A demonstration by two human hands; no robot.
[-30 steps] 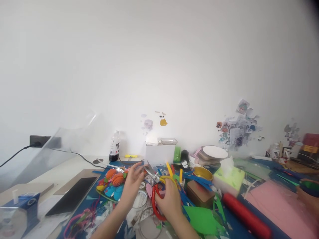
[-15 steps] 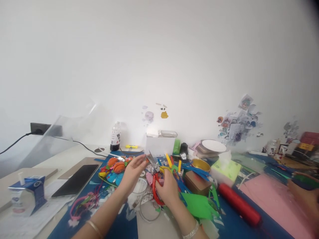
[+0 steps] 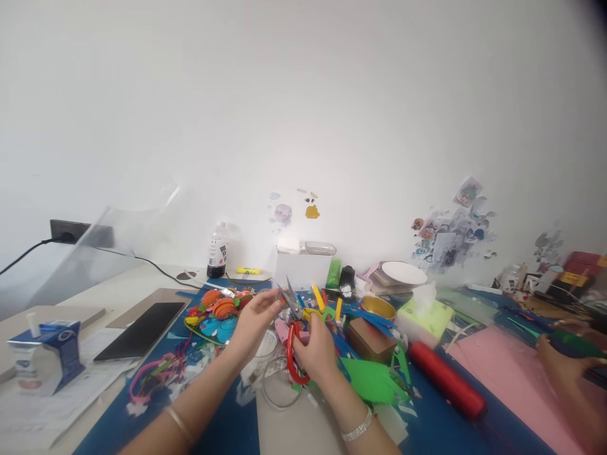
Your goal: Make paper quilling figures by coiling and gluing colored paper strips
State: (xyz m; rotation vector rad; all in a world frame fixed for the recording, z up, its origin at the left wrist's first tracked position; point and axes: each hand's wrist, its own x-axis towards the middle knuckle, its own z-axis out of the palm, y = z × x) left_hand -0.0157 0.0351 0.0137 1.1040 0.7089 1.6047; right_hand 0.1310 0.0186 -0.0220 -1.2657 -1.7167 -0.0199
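My right hand [image 3: 315, 351] holds a pair of scissors [image 3: 294, 306] with a large red handle loop, its metal blades parted and pointing up and away. A yellow part shows at the fingers of that hand. My left hand [image 3: 258, 316] is closed in a pinch beside the blades; what lies between the fingertips is too small to make out. Left of it lies a heap of orange, blue and red rolled craft pieces [image 3: 222, 309]. Below the hands are a clear ring-shaped roll [image 3: 268, 343] and a thin hoop [image 3: 281, 382]. Green sheet material [image 3: 372, 379] lies right of my right wrist.
A brown box [image 3: 370, 338], a gold tape roll [image 3: 378, 308], a tissue box [image 3: 424, 319] and a red cylinder [image 3: 448, 379] stand on the right. On the left are a black tablet-like slab [image 3: 140, 332] and a carton [image 3: 47, 357]. Another person's hands [image 3: 564, 373] work at the far right.
The camera view has shifted slightly. The scissor blades look wider apart beside my left fingertips. The other person's hands have come further into view at the right.
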